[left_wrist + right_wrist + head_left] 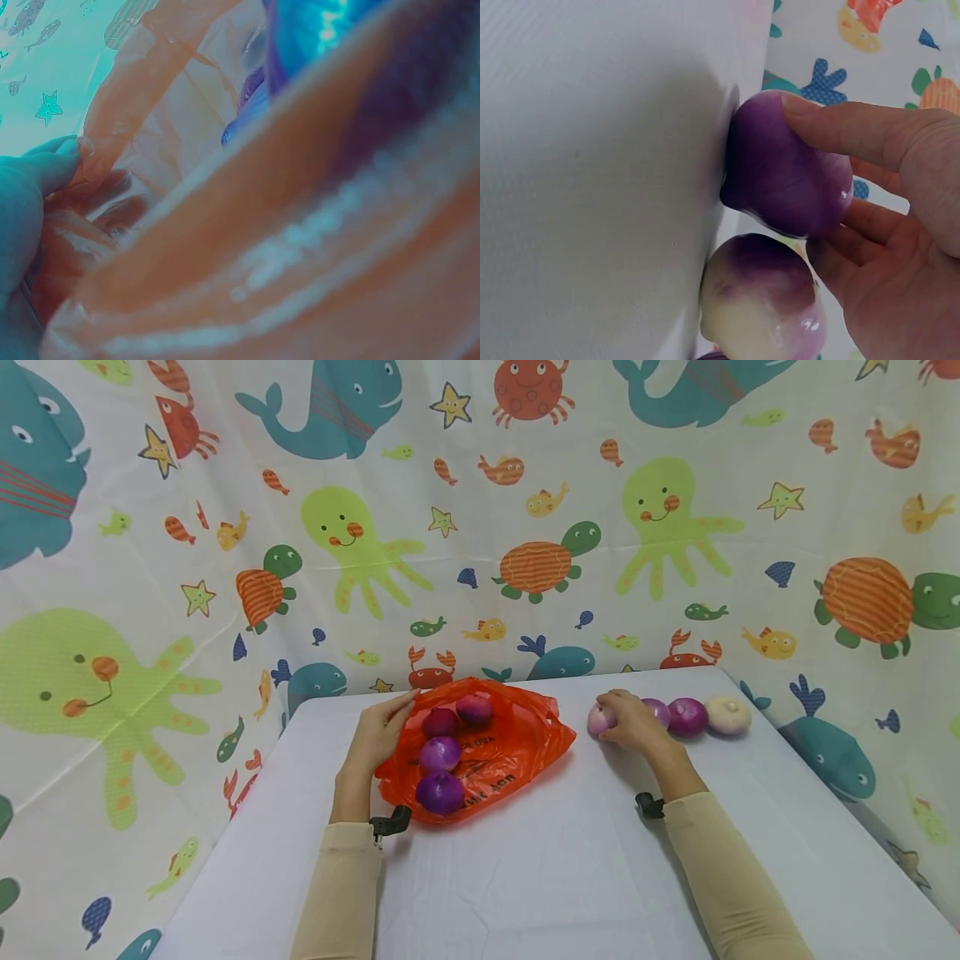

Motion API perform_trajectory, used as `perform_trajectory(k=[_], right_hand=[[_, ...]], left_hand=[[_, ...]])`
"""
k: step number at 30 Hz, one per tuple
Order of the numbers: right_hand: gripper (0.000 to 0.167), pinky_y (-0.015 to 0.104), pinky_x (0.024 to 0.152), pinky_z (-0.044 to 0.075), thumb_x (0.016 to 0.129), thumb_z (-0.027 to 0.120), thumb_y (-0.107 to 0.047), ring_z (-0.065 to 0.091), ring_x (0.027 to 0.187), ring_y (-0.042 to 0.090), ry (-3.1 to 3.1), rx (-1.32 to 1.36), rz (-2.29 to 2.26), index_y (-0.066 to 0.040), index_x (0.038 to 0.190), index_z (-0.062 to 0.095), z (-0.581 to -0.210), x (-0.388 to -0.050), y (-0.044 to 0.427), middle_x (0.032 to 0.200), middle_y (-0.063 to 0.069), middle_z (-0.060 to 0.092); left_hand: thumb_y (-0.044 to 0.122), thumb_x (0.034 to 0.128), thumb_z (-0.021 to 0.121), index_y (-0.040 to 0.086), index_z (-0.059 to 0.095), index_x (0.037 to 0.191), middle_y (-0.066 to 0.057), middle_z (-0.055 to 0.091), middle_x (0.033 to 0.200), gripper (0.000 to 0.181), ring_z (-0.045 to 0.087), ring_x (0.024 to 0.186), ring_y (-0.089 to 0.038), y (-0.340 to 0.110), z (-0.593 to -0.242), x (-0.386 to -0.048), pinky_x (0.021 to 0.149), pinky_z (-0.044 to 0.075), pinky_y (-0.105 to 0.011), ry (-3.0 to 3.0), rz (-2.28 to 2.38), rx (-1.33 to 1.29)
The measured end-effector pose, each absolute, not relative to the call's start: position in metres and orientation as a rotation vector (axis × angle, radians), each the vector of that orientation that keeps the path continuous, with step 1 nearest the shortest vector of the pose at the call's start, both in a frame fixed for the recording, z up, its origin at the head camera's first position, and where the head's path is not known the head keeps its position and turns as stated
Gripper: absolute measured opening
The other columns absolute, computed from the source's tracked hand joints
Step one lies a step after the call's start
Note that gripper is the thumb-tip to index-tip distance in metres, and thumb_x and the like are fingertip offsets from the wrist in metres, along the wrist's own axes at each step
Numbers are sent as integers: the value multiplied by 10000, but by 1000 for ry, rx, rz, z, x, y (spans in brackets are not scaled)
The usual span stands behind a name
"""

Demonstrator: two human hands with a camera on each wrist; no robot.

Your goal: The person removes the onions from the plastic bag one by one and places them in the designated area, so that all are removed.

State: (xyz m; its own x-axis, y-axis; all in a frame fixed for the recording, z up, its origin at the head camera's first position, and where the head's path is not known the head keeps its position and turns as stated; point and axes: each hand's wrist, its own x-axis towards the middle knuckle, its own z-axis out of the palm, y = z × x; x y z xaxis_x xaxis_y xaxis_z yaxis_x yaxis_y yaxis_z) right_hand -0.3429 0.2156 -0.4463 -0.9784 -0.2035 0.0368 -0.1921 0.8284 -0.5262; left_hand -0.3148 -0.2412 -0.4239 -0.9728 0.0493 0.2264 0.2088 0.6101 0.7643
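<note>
At the table's left, a red plastic bag point(525, 735) lies with its mouth spread, and several purple onions point(440, 754) show inside it. My left hand point(377, 732) holds the bag's left edge; in the left wrist view the thumb point(60, 163) presses on the orange-looking film. On the right, my right hand point(633, 724) grips a purple onion point(784, 169) at the left end of a row, thumb on one side and fingers behind. The onion appears to rest against the tabletop. Beside it sits a purple-and-cream onion point(761, 300).
Further right in the row are a dark purple onion point(687, 717) and a white onion point(727, 717). The white-covered table point(525, 885) ends at a cloth backdrop point(465, 635) printed with sea animals. Bare table lies between bag and row.
</note>
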Motion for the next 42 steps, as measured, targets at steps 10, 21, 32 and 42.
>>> perform_trajectory(k=[10,21,32,42], right_hand=[[702,698,1118,413,897,804,-106,365,1467,487,2972,-304,-861,-61,1527,498,-445,-343,215,1585,249,412],[715,700,1133,392,901,803,-123,347,1480,489,2994,-316,-844,-55,1535,480,-444,-342,215,1591,254,403],[685,730,1138,364,954,751,-217,318,1516,447,3027,-343,-930,-128,1563,450,-432,-338,204,1636,202,376],[645,636,1148,430,965,750,-256,400,1494,386,3108,-556,-1007,-160,1544,484,-410,-322,171,1594,133,465]], left_hand=[[400,1088,529,297,586,1494,-96,605,1498,422,581,1368,-354,-242,-425,-316,1065,534,-539,-2648,-1300,-231],[389,1090,531,319,589,1488,-93,609,1494,409,572,1379,-349,-241,-425,-315,1107,503,-546,-2651,-1281,-234],[392,1089,533,294,592,1489,-99,611,1491,416,566,1386,-355,-241,-426,-316,1120,489,-558,-2645,-1283,-238],[392,1088,534,329,599,1479,-94,619,1481,401,582,1366,-350,-241,-427,-316,1103,506,-552,-2640,-1279,-246]])
